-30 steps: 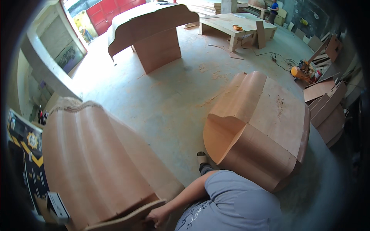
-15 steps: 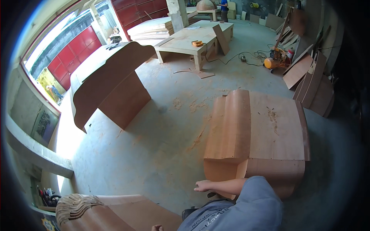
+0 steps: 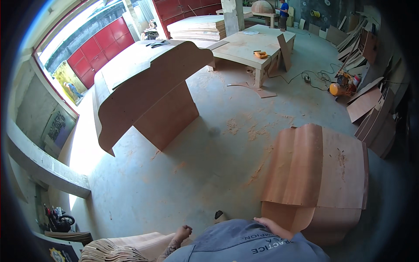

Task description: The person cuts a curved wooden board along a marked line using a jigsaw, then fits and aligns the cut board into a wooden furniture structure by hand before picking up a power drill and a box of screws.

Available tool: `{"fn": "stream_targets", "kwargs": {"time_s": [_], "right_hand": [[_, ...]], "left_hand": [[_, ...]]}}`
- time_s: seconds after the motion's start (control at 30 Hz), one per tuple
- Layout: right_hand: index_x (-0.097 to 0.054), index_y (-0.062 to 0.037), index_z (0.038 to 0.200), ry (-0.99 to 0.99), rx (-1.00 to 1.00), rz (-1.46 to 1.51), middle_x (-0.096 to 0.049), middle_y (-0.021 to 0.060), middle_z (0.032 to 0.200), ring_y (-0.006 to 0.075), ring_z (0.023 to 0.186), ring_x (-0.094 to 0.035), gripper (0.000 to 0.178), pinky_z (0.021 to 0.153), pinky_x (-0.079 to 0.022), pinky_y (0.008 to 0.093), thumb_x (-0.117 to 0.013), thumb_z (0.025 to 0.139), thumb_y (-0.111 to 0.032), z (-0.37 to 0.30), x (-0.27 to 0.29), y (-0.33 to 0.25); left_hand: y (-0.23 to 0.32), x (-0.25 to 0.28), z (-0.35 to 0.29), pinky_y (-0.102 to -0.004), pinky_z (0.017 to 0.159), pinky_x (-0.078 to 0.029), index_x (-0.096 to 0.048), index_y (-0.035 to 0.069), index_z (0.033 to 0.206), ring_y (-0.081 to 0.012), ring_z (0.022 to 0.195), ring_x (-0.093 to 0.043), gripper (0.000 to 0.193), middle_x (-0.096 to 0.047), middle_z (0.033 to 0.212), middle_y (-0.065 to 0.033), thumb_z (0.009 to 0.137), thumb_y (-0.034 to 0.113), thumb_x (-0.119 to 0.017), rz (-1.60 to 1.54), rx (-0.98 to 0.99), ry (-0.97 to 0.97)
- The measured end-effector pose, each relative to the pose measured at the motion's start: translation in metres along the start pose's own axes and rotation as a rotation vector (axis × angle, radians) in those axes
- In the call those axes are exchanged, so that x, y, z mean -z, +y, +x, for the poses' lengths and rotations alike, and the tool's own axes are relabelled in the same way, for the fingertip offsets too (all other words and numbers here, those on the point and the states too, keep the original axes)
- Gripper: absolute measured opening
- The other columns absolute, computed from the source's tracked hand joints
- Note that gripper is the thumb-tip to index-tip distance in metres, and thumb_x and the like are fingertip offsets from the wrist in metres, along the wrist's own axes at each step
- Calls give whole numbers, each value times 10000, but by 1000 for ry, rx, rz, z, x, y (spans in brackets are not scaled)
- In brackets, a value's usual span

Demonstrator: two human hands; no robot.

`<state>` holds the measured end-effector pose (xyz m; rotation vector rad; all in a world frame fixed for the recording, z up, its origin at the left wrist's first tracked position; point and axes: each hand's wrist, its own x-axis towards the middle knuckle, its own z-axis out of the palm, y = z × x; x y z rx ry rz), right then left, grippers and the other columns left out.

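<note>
My left hand (image 3: 185, 231) hangs low with its fingers curled in and nothing visible in them. Just beside it lies a pale plywood piece with wavy, layered ribs (image 3: 114, 250). Against the front of my grey shirt (image 3: 231, 242) rests my right hand (image 3: 265, 222); its fingers are partly hidden. Nearest to that hand, on my right, stands a curved plywood body (image 3: 301, 170) with a rounded side and shavings on its top. Ahead to the left, a large plywood structure (image 3: 152, 85) with a scalloped brown edge stands on the floor.
A long pale worktable (image 3: 238, 48) stands ahead, with a yellow power tool (image 3: 261, 54) on it. Sheets are stacked behind (image 3: 196, 30). An orange compressor (image 3: 340, 88), its cable and leaning boards (image 3: 375, 113) line the right. Wood shavings (image 3: 257, 131) litter the floor. Another person (image 3: 283, 11) stands far back.
My view has turned left and the room has shifted right. My right arm has drawn back from its stretched position to my shirt front. My left hand has come further into view.
</note>
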<state>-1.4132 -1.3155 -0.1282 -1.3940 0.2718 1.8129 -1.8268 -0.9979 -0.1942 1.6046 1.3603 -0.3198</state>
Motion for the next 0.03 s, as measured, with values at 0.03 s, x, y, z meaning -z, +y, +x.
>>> {"fn": "stream_targets", "kwargs": {"time_s": [0.03], "right_hand": [[-761,-128,1101,-18,-6,-4,-782,25,960,124,776,-717,358,736,-575,288,-582,1110,-438,12,-11,-11]], "left_hand": [[-3,43,28,-435,894,-587,-798,79,1149,-328,967,-771,282,-808,990,-164,957,231,-659,62,-41,101]]}}
